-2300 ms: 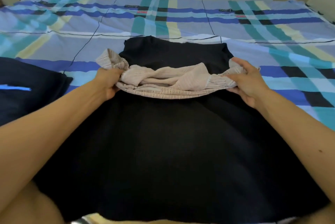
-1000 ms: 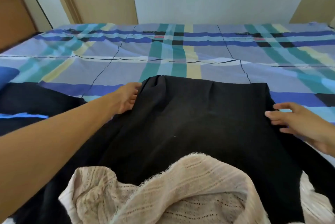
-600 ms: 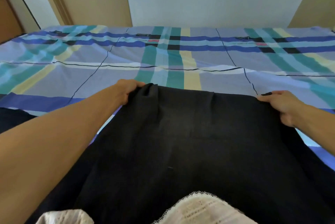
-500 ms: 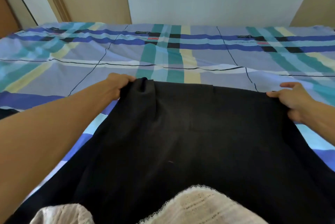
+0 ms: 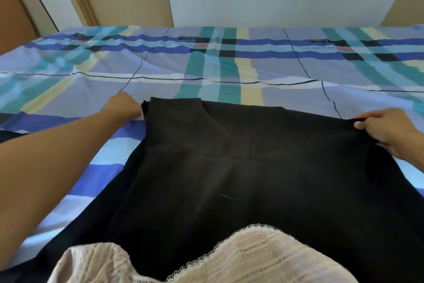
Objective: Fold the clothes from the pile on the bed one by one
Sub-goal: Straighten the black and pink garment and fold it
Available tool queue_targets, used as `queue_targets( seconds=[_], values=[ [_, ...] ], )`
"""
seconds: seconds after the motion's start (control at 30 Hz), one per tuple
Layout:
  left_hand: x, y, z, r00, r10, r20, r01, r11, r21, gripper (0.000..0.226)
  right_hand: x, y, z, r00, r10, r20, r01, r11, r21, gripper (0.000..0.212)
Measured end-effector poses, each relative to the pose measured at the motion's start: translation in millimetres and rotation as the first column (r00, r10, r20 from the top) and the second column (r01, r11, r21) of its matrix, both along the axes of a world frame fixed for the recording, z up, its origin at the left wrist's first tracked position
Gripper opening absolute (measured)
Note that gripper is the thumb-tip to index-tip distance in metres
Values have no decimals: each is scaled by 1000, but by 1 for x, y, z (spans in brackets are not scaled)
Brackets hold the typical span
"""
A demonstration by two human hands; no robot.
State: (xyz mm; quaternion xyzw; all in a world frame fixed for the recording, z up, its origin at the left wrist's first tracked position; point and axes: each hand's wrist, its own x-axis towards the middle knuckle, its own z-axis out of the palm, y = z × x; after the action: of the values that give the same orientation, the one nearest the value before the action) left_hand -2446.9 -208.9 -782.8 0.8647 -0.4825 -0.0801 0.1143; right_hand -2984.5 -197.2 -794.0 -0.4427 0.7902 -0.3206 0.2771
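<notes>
A black garment (image 5: 241, 168) lies spread across the near half of the bed, its far edge stretched between my hands. My left hand (image 5: 122, 106) grips its far left corner, fingers curled under the fabric. On the right, my right hand (image 5: 387, 131) pinches the far right corner between thumb and fingers. A beige lace-trimmed garment (image 5: 241, 257) lies bunched on top of the black one at the near edge of the view.
The bed carries a plaid sheet (image 5: 229, 69) in blue, teal and yellow, bare beyond the black garment. A dark cloth (image 5: 9, 135) shows at the far left edge. A wall and wooden panels stand behind the bed.
The beige garment went from my hands to the near edge. Both hands took the black garment's far corners and have pulled them wider apart, stretching the edge flat.
</notes>
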Motion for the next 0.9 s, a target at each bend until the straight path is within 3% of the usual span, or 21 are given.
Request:
queue_targets(
  seconds=[0.1,0.17,0.23,0.33,0.4,0.43,0.47,0.53,0.6,0.73,0.8,0.9],
  values=[
    [12,-5,1,998,3,-55,-8,997,-81,18,-4,0,0,996,39,-85,-36,999,34,16],
    [-1,-12,4,957,-135,-257,87,978,-188,45,0,1,3,978,102,-184,-99,995,22,6],
    [-24,-13,7,852,-298,-430,259,954,-149,63,6,2,7,950,167,-263,-177,984,-14,31],
    [-41,-17,13,823,-460,-333,512,855,85,82,13,6,19,898,381,-222,-356,923,144,80],
    [-38,-20,22,825,-504,-255,559,796,233,71,9,5,30,801,543,-252,-453,825,338,118],
    [-37,-23,26,815,-512,-273,577,763,291,60,4,1,36,769,601,-217,-483,769,419,124],
    [-34,-26,29,808,-513,-290,588,732,343,48,2,-5,44,738,652,-172,-509,706,493,116],
    [-36,-34,35,790,-544,-281,612,682,400,30,5,-14,59,712,694,-106,-525,626,577,71],
    [-40,-47,42,805,-565,-181,590,728,350,28,11,-34,67,726,650,-223,-465,703,538,38],
    [-59,-84,64,856,-414,310,433,901,9,37,25,-91,83,653,299,-696,-269,950,157,44],
    [-66,-93,82,849,-332,411,418,898,-137,28,31,-111,102,653,151,-742,-257,966,-30,43],
    [-56,-89,105,821,-316,475,469,848,-247,15,31,-112,130,697,70,-714,-235,963,-135,42]
  ],
)
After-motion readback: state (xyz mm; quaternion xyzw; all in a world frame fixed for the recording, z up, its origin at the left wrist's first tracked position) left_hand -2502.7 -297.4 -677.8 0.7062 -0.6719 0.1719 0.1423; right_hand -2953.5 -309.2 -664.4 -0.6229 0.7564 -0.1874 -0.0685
